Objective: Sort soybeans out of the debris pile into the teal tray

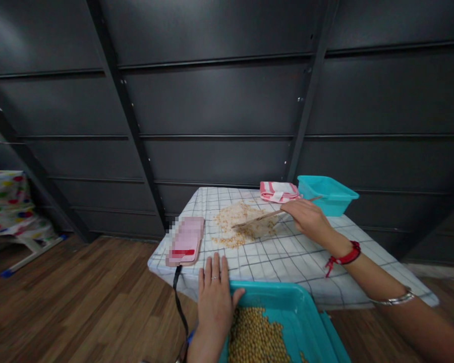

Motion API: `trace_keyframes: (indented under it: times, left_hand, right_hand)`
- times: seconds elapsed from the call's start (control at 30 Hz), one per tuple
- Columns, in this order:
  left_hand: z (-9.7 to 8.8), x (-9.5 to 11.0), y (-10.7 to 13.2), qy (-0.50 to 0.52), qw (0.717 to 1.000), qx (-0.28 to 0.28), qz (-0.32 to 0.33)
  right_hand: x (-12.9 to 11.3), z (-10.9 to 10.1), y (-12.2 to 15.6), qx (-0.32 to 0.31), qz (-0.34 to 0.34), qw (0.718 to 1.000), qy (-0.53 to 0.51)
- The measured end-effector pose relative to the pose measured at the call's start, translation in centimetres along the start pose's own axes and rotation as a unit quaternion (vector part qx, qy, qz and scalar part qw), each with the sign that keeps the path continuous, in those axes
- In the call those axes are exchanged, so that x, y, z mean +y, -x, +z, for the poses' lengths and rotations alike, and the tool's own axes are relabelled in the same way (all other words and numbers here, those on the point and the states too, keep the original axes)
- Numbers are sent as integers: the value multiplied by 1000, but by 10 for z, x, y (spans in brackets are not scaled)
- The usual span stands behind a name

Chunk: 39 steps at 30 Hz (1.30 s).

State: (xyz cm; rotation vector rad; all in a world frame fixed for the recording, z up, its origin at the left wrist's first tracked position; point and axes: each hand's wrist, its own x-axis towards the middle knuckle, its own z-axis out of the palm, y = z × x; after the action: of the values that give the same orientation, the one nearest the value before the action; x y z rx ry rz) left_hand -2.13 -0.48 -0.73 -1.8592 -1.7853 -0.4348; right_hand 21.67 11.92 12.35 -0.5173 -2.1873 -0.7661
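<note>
- The person's right hand (308,217) is closed around a thin wooden stick (263,218), which slants down to the left over the table (287,259).
- Pale yellow beans (230,241) lie scattered on the tabletop around the stick's lower end; blur there makes it hard to say whether the stick actually touches them.
- The left hand (214,305) grips nothing: it is open, palm down, fingers spread at the near edge of the table, with the thumb out over the rim of a teal tray (268,287).
- The tray sits at the near side of the table, and darker, greenish-brown beans (255,335) cover the left part of its floor.
- A pink phone (185,239) lies near the table's left edge, a black strap (178,297) hanging from its near end.
- At the far side, a folded pink-and-white towel (278,191) lies just beside a teal basin (335,207), behind the right hand.
- The right wrist wears a red bracelet (350,254), and a silver bangle (397,298) circles the forearm.
- Behind the table stands a dark panelled wall (215,101); the floor (124,282) is brown wood.
</note>
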Motion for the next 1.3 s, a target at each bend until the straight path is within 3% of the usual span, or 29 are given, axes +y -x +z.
trace_keyframes:
  times: [0.3, 0.43, 0.67, 1.3]
  left_hand:
    - [0, 2, -1, 42, 999, -26, -18]
    - [0, 3, -1, 32, 999, -25, -16]
    - [-5, 2, -3, 9, 1000, -27, -3]
    - [-2, 6, -2, 19, 999, -42, -19]
  right_hand:
    - [-27, -19, 18, -22, -32, 999, 11]
    - [-28, -28, 16, -5, -28, 999, 26]
    - [-34, -21, 10, 7, -32, 999, 36]
    - [-35, -33, 28, 19, -8, 1000, -5]
